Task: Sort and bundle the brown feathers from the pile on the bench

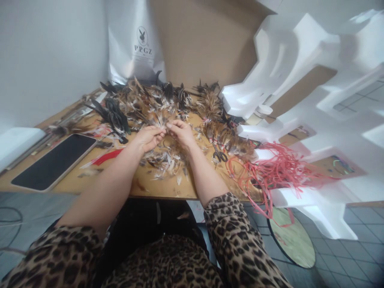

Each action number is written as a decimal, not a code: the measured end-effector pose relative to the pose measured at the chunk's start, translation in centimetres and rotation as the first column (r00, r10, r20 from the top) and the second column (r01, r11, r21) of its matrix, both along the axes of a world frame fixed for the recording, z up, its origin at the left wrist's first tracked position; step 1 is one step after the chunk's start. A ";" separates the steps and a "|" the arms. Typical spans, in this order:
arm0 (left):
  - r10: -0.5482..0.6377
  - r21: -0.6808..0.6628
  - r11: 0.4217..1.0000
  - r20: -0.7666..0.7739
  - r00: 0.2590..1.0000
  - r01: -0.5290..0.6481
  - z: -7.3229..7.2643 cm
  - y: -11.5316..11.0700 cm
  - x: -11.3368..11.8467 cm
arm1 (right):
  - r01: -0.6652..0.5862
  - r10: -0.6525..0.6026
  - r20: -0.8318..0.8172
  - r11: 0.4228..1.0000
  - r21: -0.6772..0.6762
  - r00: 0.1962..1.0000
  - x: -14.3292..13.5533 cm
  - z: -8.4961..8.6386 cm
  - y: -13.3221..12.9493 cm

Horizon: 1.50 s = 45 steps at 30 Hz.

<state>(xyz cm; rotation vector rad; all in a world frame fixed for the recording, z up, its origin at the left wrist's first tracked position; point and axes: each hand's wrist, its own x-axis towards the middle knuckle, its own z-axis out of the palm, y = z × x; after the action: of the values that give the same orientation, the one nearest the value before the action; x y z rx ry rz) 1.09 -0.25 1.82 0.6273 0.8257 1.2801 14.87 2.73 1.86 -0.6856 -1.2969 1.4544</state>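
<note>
My left hand (151, 138) and my right hand (181, 133) meet over the middle of the wooden table (168, 189), fingertips pinched close together. Between them they grip a small fan of brown and white feathers (162, 119), whose quill ends are hidden by my fingers. Directly behind lies a big heap of brown feathers (135, 98). Loose pale feathers (169, 163) are scattered on the tabletop below my hands. A bundle of black feathers (111, 116) rests left of my left hand, and black-handled scissors (220, 154) lie right of my right wrist.
A phone (54, 162) lies at the left edge. Bunched brown feathers (228, 138) are at right, beside tangled red ribbon strips (282, 166) hanging over the edge. White foam pieces (276, 60) stand on the right. A silver bag (135, 44) and cardboard (207, 44) are behind.
</note>
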 end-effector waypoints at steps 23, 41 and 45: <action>0.167 0.275 0.961 -0.461 0.871 -0.039 -1.3 0.5 0.2 | 0.090 -0.092 0.086 0.996 0.023 0.992 0.1 -0.4 0.3; 0.142 0.212 0.974 -0.318 0.937 -0.075 -0.6 0.2 -0.3 | 0.305 -0.298 0.218 0.952 0.002 0.929 3.1 -0.4 2.3; 0.189 0.199 0.970 -0.250 0.950 -0.140 -0.6 0.4 -0.6 | 0.388 -0.433 0.529 0.900 0.201 0.730 5.1 -1.8 3.6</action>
<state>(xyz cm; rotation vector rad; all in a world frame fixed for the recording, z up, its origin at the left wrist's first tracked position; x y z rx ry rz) 0.51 0.17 1.21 0.9050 1.0087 1.4529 19.92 6.37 0.09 -1.3328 -1.5048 0.8465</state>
